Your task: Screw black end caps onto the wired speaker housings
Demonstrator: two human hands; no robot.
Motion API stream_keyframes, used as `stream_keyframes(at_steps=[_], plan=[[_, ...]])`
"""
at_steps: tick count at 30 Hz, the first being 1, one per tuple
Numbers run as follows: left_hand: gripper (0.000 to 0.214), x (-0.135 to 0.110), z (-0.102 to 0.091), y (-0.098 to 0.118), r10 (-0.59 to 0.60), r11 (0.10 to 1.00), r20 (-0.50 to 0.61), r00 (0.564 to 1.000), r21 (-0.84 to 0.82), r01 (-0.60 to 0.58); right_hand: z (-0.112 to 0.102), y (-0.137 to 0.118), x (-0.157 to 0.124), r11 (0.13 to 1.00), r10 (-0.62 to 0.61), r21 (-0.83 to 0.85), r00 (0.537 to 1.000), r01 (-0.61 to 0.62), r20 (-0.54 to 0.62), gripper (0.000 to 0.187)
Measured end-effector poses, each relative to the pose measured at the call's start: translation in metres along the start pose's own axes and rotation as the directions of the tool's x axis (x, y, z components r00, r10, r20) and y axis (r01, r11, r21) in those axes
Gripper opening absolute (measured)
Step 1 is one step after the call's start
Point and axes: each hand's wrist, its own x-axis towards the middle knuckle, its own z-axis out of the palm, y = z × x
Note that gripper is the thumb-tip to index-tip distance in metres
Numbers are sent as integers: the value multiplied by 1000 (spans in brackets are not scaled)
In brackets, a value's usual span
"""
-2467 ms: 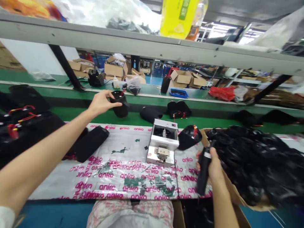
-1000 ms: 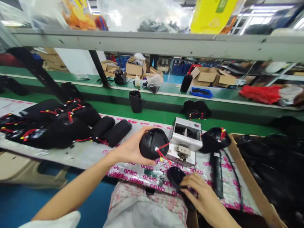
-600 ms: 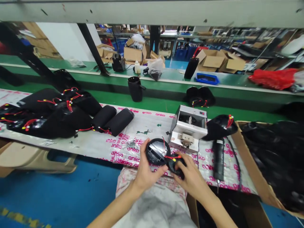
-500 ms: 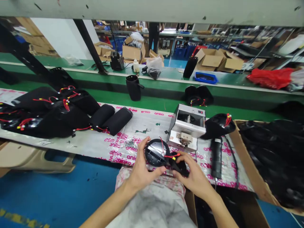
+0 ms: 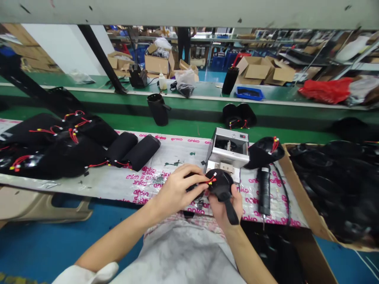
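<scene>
My right hand (image 5: 226, 207) is wrapped around a black cloth-covered cylinder (image 5: 222, 183), with a short black strap (image 5: 231, 212) hanging down from it. Red wires (image 5: 211, 181) with small yellow and white plugs lie across the cylinder's end. My left hand (image 5: 179, 187) pinches these wires between its fingertips. Under the left fingers is a round black part (image 5: 195, 183), mostly hidden by the hand. Just behind both hands stands a silver machine (image 5: 229, 152) with an open top.
Black cloth cylinders (image 5: 65, 154) with red wires are heaped on the left of the bench. At right lie a black electric screwdriver (image 5: 264, 191) and a carton (image 5: 296, 183) full of black parts. Farther back are a black cylinder with a strap (image 5: 158, 110) and a blue tray (image 5: 249, 93).
The cylinder has been turned so its end with the wires faces up, in my right hand. My left hand has moved from the round part's rim over it to the wires. The view has shifted slightly.
</scene>
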Motion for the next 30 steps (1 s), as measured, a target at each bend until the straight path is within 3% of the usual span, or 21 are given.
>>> stream_keyframes(at_steps=[2, 6, 10, 12, 15, 18, 26, 30], plan=[[11, -2, 3, -2, 1, 999, -64, 998, 49, 2, 5, -5, 10, 1000, 5, -13, 1000, -5, 11, 53], [11, 0, 2, -1, 31, 990, -56, 998, 137, -23, 11, -22, 22, 999, -13, -52, 998, 16, 55, 56], [18, 5, 0, 2, -141, 990, -70, 988, -36, 138, 12, -47, 29, 990, -66, -115, 987, 83, 147, 62], [15, 6, 2, 3, -193, 976, -67, 979, -112, 185, 13, -61, 33, 965, -89, -217, 961, 149, 263, 65], [6, 5, 4, 3, -156, 981, -53, 986, -122, 149, 18, -79, 36, 878, -114, -371, 886, 301, 449, 62], [2, 4, 6, 3, -182, 976, -53, 982, -134, 173, 27, -89, 37, 806, -112, -435, 826, 400, 552, 59], [1, 4, 9, 5, -207, 966, -106, 973, -181, 185, 26, -93, 37, 785, -23, -475, 785, 398, 619, 59], [4, 5, 11, 8, -247, 957, -158, 956, -193, 216, 19, -92, 30, 773, -31, -497, 806, 395, 591, 59]])
